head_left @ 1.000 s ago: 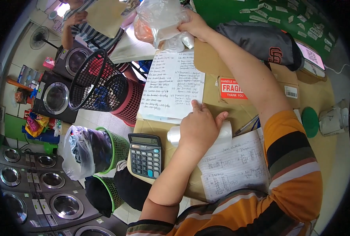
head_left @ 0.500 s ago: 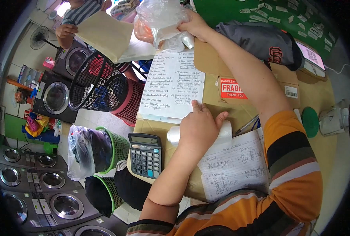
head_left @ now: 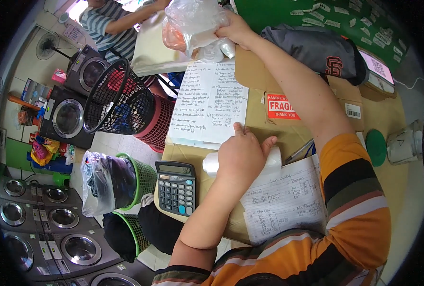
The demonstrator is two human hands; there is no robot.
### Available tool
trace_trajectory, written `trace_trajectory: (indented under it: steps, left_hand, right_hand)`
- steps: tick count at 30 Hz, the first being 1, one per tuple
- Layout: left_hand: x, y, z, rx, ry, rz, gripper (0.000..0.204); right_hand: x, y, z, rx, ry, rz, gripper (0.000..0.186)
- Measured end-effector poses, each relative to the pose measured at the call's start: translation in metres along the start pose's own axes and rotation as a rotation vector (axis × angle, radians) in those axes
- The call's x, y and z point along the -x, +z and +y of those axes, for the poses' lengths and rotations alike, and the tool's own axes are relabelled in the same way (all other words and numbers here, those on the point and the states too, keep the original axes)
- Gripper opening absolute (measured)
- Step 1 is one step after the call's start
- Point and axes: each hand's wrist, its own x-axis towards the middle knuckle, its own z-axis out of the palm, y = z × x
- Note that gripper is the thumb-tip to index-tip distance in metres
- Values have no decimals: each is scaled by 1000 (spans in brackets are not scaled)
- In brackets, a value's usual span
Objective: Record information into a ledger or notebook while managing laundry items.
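Observation:
My left hand rests over a roll of clear plastic, index fingertip touching the handwritten paper list and thumb spread out. My right hand grips a clear plastic bag with orange contents at the top of the cardboard-covered desk. Left of my left hand lies a black and silver calculator. A pen and an open lined notebook lie beside it.
Laundry baskets stand left, before washing machines. A person in a striped shirt stands behind a pale counter. A dark pouch, phone, green lid and jar are on the right.
The other person's pale sheet has gone from being held up to lying on the back counter, with their arm now reaching rightward. My hands have hardly moved.

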Motion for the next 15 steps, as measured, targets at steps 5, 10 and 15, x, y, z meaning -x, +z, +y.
trace_trajectory:
  steps: [5,10,15]
  left_hand:
    - [0,-2,0,-12,-2,8,75]
    - [1,-4,0,-12,-3,-21,74]
    - [1,-2,2,-19,3,-29,74]
  right_hand:
    - [1,2,0,-96,-25,-11,56]
    - [6,3,-11,3,-18,-14,56]
    - [4,0,-7,-24,-20,-17,58]
